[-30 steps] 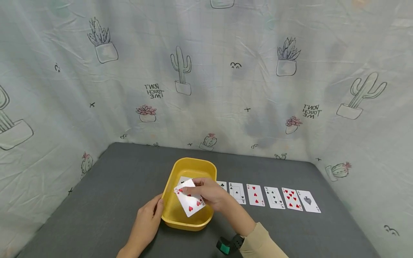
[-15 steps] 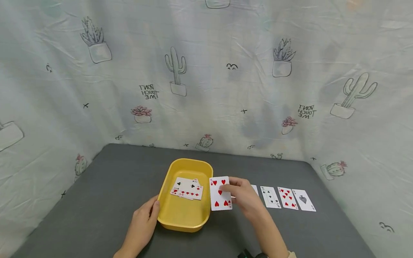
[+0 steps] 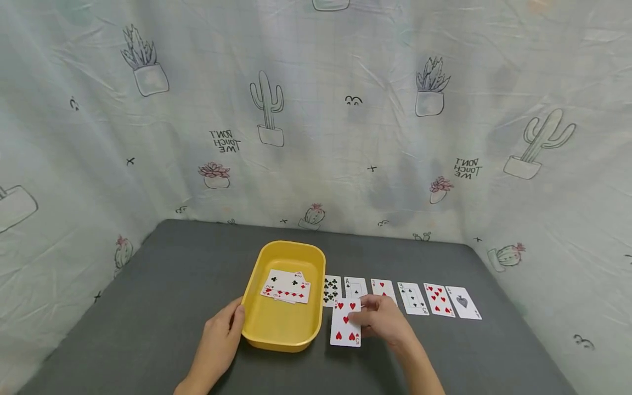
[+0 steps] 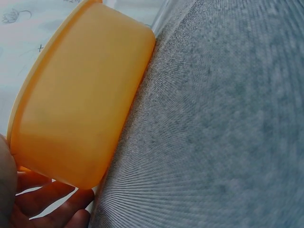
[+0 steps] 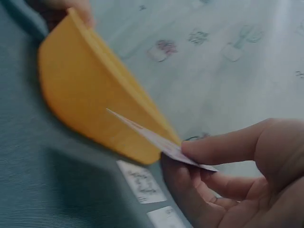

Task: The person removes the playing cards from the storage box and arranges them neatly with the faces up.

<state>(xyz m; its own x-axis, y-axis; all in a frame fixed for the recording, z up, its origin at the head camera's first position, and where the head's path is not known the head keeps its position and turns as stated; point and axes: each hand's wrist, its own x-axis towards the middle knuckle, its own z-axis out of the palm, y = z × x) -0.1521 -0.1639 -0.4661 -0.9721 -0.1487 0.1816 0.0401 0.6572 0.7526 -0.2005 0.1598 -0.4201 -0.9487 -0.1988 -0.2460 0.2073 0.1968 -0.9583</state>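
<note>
My right hand (image 3: 385, 320) pinches a five of hearts playing card (image 3: 345, 328) between thumb and fingers, just right of the yellow plastic tub (image 3: 283, 330). In the right wrist view the card (image 5: 156, 138) appears nearly edge-on, raised over the table. My left hand (image 3: 219, 336) grips the tub's left side near the front corner; in the left wrist view its fingers (image 4: 47, 197) reach around the tub's end. Inside the tub lie a few overlapping cards (image 3: 286, 282), a two of clubs and a diamond card among them.
A row of face-up cards runs right from the tub on the dark grey table (image 3: 197, 263): a many-pip clubs card (image 3: 332, 291), an ace of clubs (image 3: 355, 286), a heart card (image 3: 382, 286), a three of clubs (image 3: 412, 299), a heart card (image 3: 439, 300) and an ace of spades (image 3: 463, 302). A cactus-print curtain (image 3: 316, 137) hangs behind.
The right hand has carried the five of hearts out from over the tub, to the right and then towards the near side. The left hand keeps its hold on the tub.
</note>
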